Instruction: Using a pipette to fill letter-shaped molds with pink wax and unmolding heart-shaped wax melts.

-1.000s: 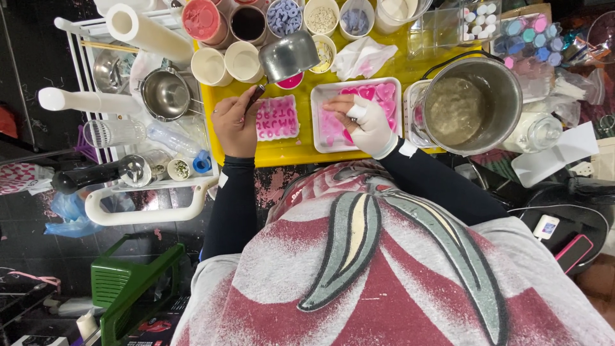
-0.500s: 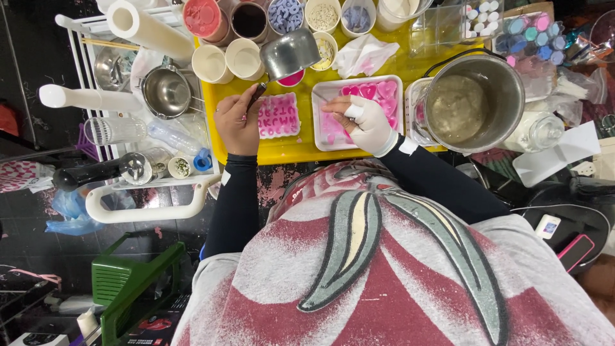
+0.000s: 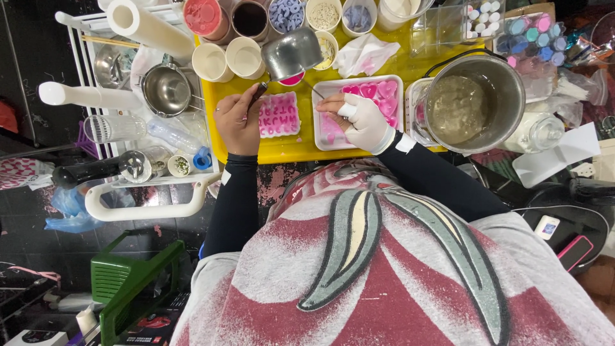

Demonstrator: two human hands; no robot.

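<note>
My left hand [image 3: 238, 120] grips the dark handle of a small metal pouring pot [image 3: 293, 53], held tilted above the yellow tray [image 3: 288, 148]. Just below the pot sits a pink mould with letter-shaped cavities [image 3: 278, 115]. My right hand [image 3: 362, 119], in a white glove, holds a thin stick over a white mould of pink heart shapes [image 3: 371, 95], touching its left part.
A large metal pot of beige liquid [image 3: 473, 102] stands right of the tray. Several cups of coloured pieces [image 3: 250, 19] line the far edge. A white rack [image 3: 147, 102] on the left holds a steel bowl, rolls and jars. A green crate [image 3: 131, 282] sits on the floor.
The metal pot in my left hand has tipped slightly further. My right hand stays over the heart mould, shifting only a little.
</note>
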